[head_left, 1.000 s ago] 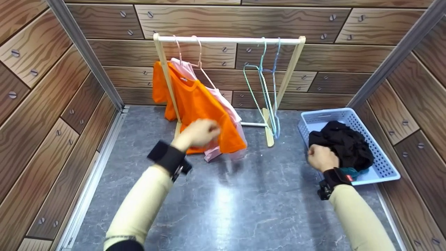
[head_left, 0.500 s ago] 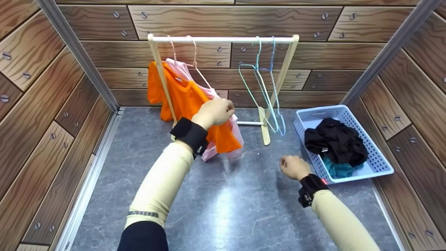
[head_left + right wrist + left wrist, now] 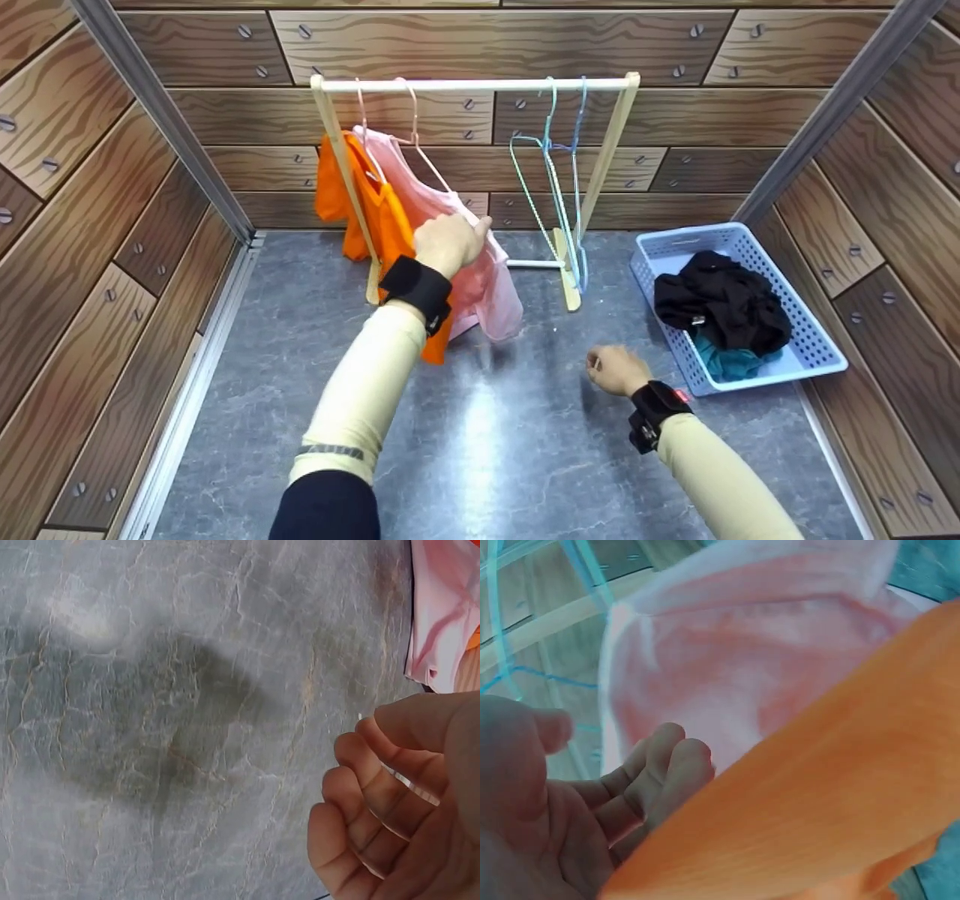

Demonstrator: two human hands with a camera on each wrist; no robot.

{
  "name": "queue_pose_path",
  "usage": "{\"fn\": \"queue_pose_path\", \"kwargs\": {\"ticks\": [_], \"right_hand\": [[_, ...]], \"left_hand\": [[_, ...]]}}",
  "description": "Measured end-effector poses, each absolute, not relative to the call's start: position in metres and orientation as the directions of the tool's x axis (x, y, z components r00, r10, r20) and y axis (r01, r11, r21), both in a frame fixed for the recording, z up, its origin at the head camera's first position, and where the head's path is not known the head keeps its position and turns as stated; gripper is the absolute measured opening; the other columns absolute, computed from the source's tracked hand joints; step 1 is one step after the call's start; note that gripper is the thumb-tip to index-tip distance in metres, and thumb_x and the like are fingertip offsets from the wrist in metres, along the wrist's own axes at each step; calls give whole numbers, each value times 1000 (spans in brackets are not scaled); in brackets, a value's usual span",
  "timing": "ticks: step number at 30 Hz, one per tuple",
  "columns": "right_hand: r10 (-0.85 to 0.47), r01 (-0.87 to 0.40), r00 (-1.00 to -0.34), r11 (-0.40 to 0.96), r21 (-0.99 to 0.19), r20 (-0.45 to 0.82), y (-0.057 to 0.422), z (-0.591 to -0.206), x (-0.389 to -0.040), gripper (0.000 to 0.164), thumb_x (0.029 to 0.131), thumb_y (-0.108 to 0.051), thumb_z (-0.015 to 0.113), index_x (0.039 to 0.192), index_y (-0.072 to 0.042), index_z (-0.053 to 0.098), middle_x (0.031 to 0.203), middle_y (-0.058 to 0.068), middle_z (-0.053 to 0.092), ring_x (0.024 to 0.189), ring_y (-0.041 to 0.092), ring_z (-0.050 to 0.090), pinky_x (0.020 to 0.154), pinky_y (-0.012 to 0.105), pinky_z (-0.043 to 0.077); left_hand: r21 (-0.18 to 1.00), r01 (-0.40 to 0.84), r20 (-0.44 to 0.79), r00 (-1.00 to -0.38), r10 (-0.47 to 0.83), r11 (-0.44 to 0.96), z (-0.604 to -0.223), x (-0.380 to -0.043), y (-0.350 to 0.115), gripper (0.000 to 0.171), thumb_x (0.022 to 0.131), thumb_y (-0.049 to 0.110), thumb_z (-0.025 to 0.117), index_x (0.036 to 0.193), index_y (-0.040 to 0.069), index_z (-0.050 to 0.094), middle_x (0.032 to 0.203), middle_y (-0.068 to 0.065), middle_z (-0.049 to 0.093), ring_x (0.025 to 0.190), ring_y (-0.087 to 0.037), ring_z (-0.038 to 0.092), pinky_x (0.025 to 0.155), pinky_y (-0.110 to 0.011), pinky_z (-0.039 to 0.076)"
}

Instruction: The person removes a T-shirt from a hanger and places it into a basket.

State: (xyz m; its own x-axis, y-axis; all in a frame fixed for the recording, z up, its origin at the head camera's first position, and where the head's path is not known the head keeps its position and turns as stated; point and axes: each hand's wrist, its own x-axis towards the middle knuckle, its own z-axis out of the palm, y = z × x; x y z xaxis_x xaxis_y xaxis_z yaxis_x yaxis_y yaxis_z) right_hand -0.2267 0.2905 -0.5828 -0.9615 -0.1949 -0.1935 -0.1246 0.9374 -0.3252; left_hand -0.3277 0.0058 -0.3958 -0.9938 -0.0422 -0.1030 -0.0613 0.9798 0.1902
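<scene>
My left hand (image 3: 448,241) is at the clothes on the left of the rack, between an orange T-shirt (image 3: 397,217) and a pink garment (image 3: 487,292). In the left wrist view its fingers (image 3: 660,772) bend loosely, the thumb apart from them, and the orange cloth (image 3: 817,780) lies along the finger side. The pink cloth (image 3: 727,675) spreads beyond the fingertips. Both garments hang from pink hangers (image 3: 416,112). My right hand (image 3: 619,369) hovers over the floor left of the basket, its fingers (image 3: 349,791) loosely curled around nothing.
The rack's white rail (image 3: 480,85) also carries blue-green wire hangers (image 3: 553,172) at its right. A light blue basket (image 3: 817,352) stands at the right wall, holding a black garment (image 3: 727,300) and a teal one (image 3: 727,360). Wood-patterned walls (image 3: 487,45) enclose the floor.
My left hand has moved up and right, then slightly left; the orange T-shirt has swung left, uncovering more of the pink garment. My right hand has moved left, away from the basket.
</scene>
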Motion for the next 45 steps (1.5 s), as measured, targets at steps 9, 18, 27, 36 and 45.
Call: {"fn": "queue_pose_path", "kwargs": {"ticks": [9, 18, 27, 36, 45], "right_hand": [[-198, -100, -942, 936, -338, -270, 283, -589, -221, 7, 86, -15, 61, 89, -12, 67, 85, 5, 69, 79, 22, 63, 70, 43, 51], [-203, -81, -920, 935, -346, -335, 282, -590, -218, 7, 90, -16, 62, 93, -11, 66, 86, 7, 67, 74, 19, 60, 67, 39, 49], [-222, -94, -909, 934, -345, -352, 283, -593, -215, 7, 89, -18, 64, 92, -11, 65, 85, 6, 67, 72, 18, 59, 66, 38, 50], [-228, -89, -899, 931, -354, -374, 278, -595, -213, 7, 89, -18, 66, 92, -12, 65, 83, 4, 67, 69, 17, 57, 61, 33, 46], [-257, -114, -896, 922, -371, -362, 271, -597, -216, 10, 88, -15, 64, 95, -9, 67, 86, 8, 68, 75, 20, 61, 66, 38, 50]], "left_hand": [[372, -160, -150, -982, -111, 914, -410, -332, -1, 50, 91, 45, 48, 116, 5, 66, 120, -15, 68, 108, -34, 65, 89, -44, 53], [719, -259, -257, -961, -99, 645, -410, -339, -16, 23, 90, 24, 49, 92, 8, 64, 81, -9, 67, 47, -13, 62, 55, -29, 58], [836, -361, -400, -916, 10, 413, -403, -333, -23, 20, 93, 15, 44, 87, 5, 61, 57, 2, 58, 42, -8, 52, 43, -21, 49], [909, -341, -387, -905, 179, 241, -386, -329, -28, 21, 104, 17, 41, 99, 2, 54, 61, 1, 54, 43, -6, 48, 43, -16, 45], [908, -230, -333, -903, 270, 349, -352, -310, -37, 17, 104, 20, 42, 94, 8, 50, 67, 0, 54, 48, -7, 49, 44, -17, 42]]}}
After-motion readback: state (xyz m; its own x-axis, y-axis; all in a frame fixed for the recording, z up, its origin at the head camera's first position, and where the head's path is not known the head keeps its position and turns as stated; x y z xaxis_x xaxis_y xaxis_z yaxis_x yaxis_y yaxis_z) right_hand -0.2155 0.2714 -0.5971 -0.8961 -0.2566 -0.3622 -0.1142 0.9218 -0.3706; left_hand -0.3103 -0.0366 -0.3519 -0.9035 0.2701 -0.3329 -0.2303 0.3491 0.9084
